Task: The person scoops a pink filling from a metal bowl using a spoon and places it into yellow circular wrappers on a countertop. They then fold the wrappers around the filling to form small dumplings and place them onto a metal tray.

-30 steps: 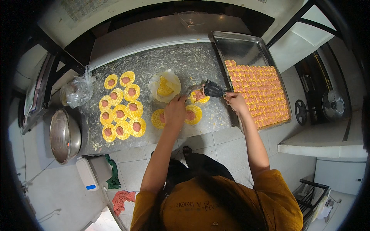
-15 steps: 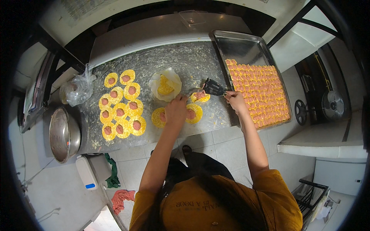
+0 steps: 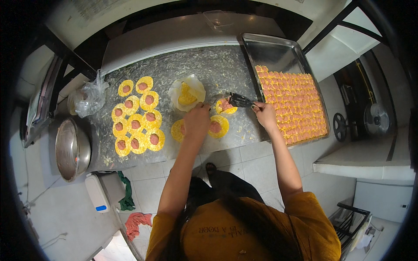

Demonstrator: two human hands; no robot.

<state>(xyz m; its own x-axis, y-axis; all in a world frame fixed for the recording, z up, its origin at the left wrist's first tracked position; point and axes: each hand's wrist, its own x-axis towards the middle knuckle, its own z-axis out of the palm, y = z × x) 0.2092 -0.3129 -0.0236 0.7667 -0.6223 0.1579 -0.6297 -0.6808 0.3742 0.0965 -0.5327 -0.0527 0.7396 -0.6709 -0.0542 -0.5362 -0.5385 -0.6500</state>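
Yellow wrapper point(image 3: 223, 105) lies between right fingers point(image 3: 257, 108), gripping a black spatula point(image 3: 239, 100) whose slots now show, and left fingers point(image 3: 201, 107), grasp unclear, shifted toward white paper point(image 3: 174, 92). Two filled wrappers point(image 3: 215, 126) lie nearby; eleven-wrapper cluster point(image 3: 136, 125) farther left.

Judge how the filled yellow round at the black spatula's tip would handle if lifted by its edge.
The yellow round looks thin, so it would probably flop. Its pink filling looks soft and pasty, so it might smear or shift. Lying flat, it seems unlikely to roll.
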